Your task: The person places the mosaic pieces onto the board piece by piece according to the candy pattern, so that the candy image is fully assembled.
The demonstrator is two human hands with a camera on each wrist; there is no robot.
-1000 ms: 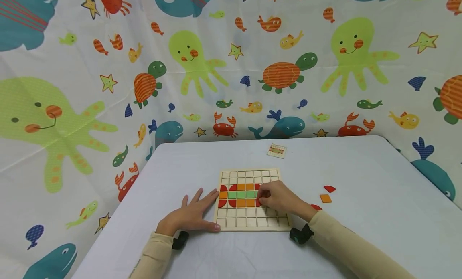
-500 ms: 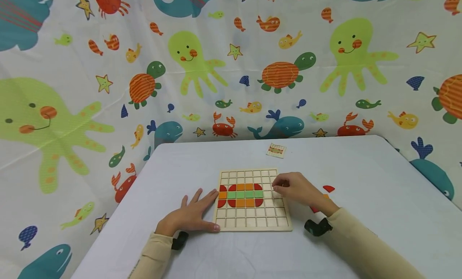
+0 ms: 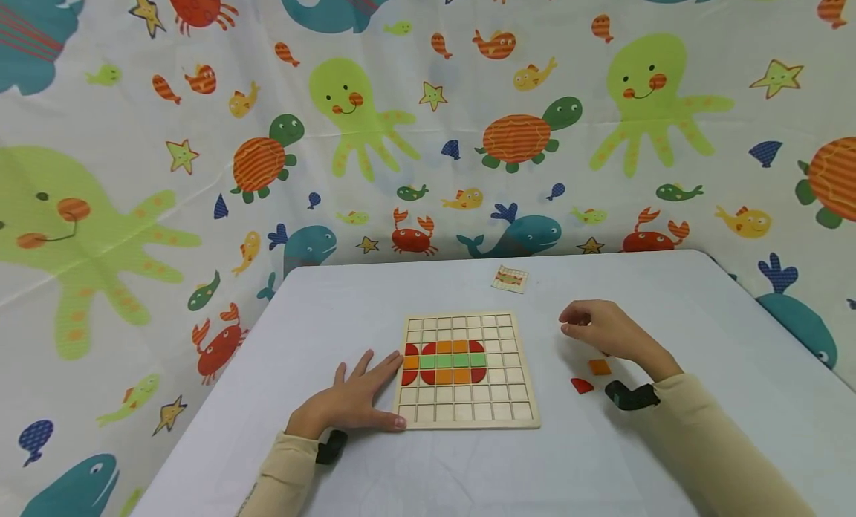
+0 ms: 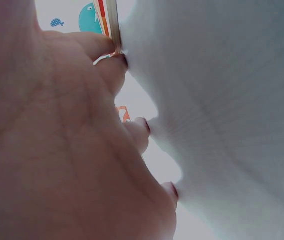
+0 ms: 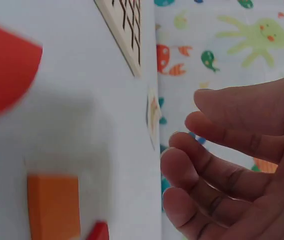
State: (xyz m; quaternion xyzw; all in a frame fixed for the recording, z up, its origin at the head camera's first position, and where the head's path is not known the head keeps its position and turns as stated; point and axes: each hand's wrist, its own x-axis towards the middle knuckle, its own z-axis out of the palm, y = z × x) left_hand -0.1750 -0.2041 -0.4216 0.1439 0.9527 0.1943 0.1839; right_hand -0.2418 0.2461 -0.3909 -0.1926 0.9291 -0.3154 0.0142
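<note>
A wooden grid board (image 3: 463, 412) lies on the table, with red, orange and green tiles forming a fish-like pattern across its left and middle cells. My left hand (image 3: 348, 405) rests flat beside the board, fingers spread, its index fingertip and thumb at the left edge. To the right of the board, my right hand (image 3: 608, 330) hovers over the loose tiles, fingers loosely curved and holding nothing. Below it lie an orange square tile (image 3: 600, 367) and a red quarter-round tile (image 3: 582, 385). Another red tile (image 5: 99, 232) peeks in at the bottom of the right wrist view, mostly hidden by my hand in the head view.
A small pattern card (image 3: 510, 280) lies behind the board near the table's far edge. A white cloth covers the table (image 3: 348, 301). Behind hangs a curtain (image 3: 401, 93) printed with sea animals.
My right hand has left the pattern's right end and moved right, over the loose tiles. A red tile now fills the pattern's lower right corner. The left hand stays put.
</note>
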